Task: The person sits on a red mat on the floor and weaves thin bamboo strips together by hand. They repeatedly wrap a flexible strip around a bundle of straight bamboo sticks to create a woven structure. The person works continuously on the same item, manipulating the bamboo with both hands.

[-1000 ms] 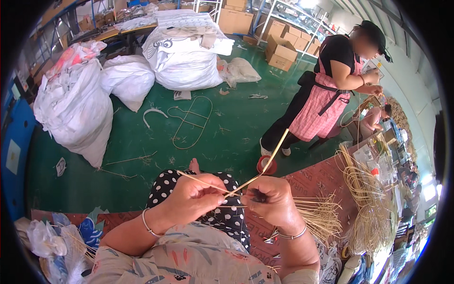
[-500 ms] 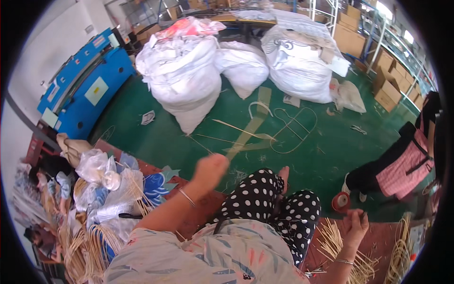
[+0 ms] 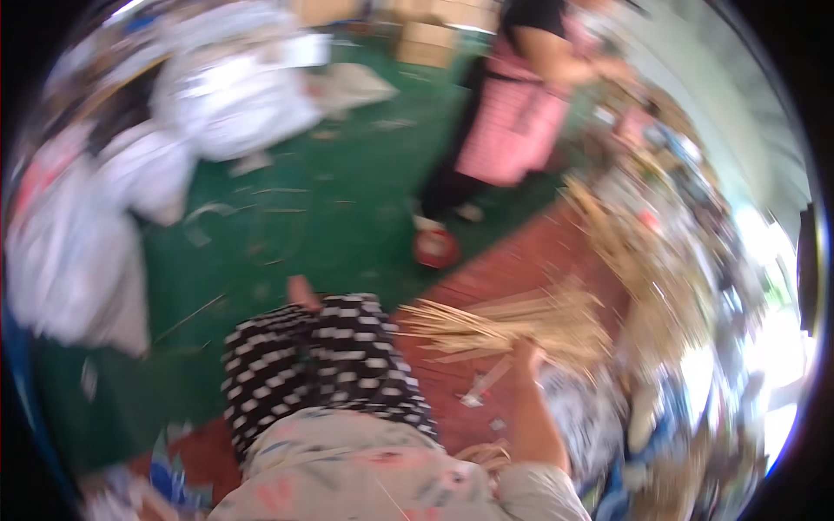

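Note:
My right hand reaches out over the red floor covering, at the near edge of a spread of thin pale sticks. Motion smears its fingers, so I cannot tell whether they grip any of the sticks. My left hand is out of view. The sticks lie fanned out, with their ends toward my knees and a looser, wider mass at the right. A whitish strip lies near my wrist.
Another person in a pink apron stands ahead, beside a red roll. White sacks stand at the far left on the green floor. Cluttered bundles of pale strands and bags line the right side.
The view has swung to the right. My right hand has moved out to the sticks. My left hand, earlier closed in front of my knees, has left the picture.

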`<state>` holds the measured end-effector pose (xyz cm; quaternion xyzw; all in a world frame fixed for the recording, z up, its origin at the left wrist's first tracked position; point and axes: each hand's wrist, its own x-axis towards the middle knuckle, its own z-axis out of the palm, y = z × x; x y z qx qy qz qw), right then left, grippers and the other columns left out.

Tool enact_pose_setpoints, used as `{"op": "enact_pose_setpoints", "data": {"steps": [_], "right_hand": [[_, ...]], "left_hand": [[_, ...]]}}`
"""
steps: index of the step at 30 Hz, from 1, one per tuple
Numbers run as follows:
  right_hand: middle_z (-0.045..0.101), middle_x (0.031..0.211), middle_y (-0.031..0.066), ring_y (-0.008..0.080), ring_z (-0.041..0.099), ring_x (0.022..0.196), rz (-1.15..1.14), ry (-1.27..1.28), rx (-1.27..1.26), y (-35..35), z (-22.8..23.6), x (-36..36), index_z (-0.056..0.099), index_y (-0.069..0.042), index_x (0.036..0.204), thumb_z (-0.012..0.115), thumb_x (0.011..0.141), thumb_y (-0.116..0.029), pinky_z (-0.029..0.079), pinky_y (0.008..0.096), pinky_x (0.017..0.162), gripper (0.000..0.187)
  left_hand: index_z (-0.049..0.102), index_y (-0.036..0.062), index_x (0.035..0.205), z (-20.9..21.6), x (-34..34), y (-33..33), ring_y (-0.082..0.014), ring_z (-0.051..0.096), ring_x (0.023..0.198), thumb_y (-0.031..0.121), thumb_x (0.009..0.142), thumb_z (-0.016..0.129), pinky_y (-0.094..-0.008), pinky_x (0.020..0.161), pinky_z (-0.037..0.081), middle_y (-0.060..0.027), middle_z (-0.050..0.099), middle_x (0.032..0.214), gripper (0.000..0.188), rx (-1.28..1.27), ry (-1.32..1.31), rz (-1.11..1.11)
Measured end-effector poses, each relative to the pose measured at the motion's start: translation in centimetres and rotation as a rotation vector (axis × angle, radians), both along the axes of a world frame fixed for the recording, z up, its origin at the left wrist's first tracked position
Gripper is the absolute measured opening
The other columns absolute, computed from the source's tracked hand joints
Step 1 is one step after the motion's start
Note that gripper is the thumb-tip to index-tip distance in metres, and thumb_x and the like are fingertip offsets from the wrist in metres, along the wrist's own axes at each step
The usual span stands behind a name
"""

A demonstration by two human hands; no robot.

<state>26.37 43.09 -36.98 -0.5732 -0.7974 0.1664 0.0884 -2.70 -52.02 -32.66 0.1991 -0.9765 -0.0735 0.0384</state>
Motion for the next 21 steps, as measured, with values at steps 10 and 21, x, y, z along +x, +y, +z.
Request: {"op": "enact_pose_setpoints", "data": {"steps": [10,21], "right_hand": [[0.059,0.063,0.0066,0.0157,0.057,0.058,-0.889,0.693,-0.24,-4.2,-0.6,3.1,0.06,0.003,0.07,0.065,0.071,-0.019,0.044,0.0301,0.048,0.023],[0.058,0.071,0.0104,0.0194,0.053,0.044,-1.08,1.333,-0.646,-1.8,1.9,1.3,0.051,-0.004,0.093,0.054,0.083,-0.02,0.032,0.0264,0.034,0.02]], "left_hand": [[0.054,-0.0014,0.08,1.5,-11.5,14.1,-0.0283,0.054,0.066,0.013,0.072,0.054,-0.0391,0.062,0.042,-0.0151,0.055,0.071,0.016,0.054,-0.026,-0.405],[0.052,-0.0017,0.08,4.4,-10.2,25.6,-0.0268,0.053,0.064,0.015,0.069,0.059,-0.0358,0.062,0.043,-0.0147,0.053,0.07,0.021,0.145,0.002,-0.726]]}}
